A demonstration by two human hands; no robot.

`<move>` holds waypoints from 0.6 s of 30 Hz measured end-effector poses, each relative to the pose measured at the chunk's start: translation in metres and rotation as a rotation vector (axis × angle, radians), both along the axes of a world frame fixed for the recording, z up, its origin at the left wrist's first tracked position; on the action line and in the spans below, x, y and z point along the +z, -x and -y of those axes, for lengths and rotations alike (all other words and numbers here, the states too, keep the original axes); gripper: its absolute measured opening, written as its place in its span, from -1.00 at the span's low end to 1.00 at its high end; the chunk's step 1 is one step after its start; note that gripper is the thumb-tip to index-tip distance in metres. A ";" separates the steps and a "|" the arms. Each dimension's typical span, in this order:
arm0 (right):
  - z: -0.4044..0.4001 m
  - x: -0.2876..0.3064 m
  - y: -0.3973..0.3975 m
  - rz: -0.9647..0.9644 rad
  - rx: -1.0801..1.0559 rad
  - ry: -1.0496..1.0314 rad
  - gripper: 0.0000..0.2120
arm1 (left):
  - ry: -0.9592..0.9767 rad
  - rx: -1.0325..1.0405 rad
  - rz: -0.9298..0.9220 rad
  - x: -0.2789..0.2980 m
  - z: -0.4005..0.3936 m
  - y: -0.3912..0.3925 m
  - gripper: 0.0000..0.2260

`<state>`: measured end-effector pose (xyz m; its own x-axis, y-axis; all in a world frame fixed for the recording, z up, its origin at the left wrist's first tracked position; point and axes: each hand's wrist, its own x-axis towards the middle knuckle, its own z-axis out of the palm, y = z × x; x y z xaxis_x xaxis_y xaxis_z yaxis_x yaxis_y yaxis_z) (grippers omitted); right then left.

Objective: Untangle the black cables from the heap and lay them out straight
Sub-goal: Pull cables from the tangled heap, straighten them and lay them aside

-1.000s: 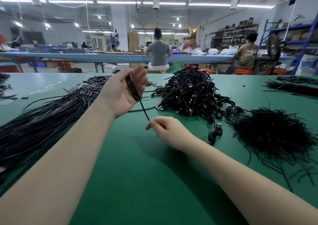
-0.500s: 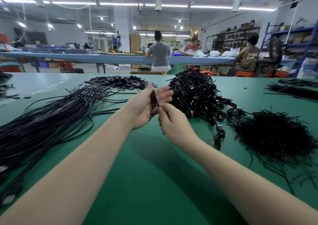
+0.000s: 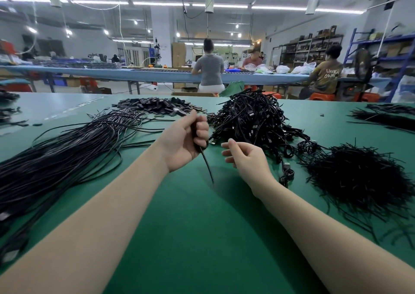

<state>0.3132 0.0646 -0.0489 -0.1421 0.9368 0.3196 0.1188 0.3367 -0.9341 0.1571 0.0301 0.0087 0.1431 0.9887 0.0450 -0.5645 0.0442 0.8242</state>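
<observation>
Green table [image 3: 202, 237] carries everything. Landmark is the tangled heap [image 3: 253, 118] of black cables, centre-far on the table.

Left of the heap: a big sheaf of straightened cables [image 3: 67, 150], laid roughly parallel and fanning toward the near-left edge. Right of and nearer than the heap: a bristly pile of short black ties [image 3: 354, 177]. Behind-left of the heap: a flat scatter of small black flat pieces [image 3: 157, 107] (can't tell what they are). Far right of the heap, near the table edge: more black bundles [image 3: 386, 118].

Left hand [image 3: 184, 141] is just left of the heap, above the table, fingers curled round a folded black cable [image 3: 207, 168]. That grip is clamped on it; the bundled part is inside the fist and one free end hangs down from the bottom of the hand, slanting toward the near-right, tip close to the table surface.

Right hand [image 3: 244, 159] is just near-side of the heap, right of the hanging cable end and not touching it. Its grip is loose: fingers bent, holding nothing I can see.

One small coiled cable [image 3: 287, 173] lies on the table near-right of the heap, just right of the right wrist.
</observation>
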 end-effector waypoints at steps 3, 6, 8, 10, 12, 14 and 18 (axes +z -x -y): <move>0.008 0.006 0.010 -0.112 0.267 0.171 -0.71 | 0.079 -0.046 -0.165 -0.016 0.000 -0.012 -0.71; 0.008 0.003 0.011 -0.146 0.319 0.281 -0.77 | 0.102 -0.054 -0.189 -0.022 -0.001 -0.013 -0.73; 0.006 -0.001 0.007 -0.131 0.316 0.290 -0.83 | 0.107 -0.067 -0.241 -0.023 -0.002 -0.010 -0.71; 0.005 -0.003 0.007 -0.119 0.326 0.274 -0.84 | 0.103 -0.039 -0.355 -0.021 -0.004 -0.010 -0.69; 0.004 -0.004 0.009 -0.126 0.308 0.254 -0.88 | 0.097 0.005 -0.467 -0.019 -0.006 -0.010 -0.68; 0.002 -0.006 0.010 -0.171 0.269 0.267 -0.89 | 0.091 0.073 -0.624 -0.019 -0.007 -0.010 -0.67; -0.001 -0.006 0.008 -0.151 0.258 0.278 -0.84 | 0.095 0.095 -0.594 -0.028 -0.009 -0.010 -0.64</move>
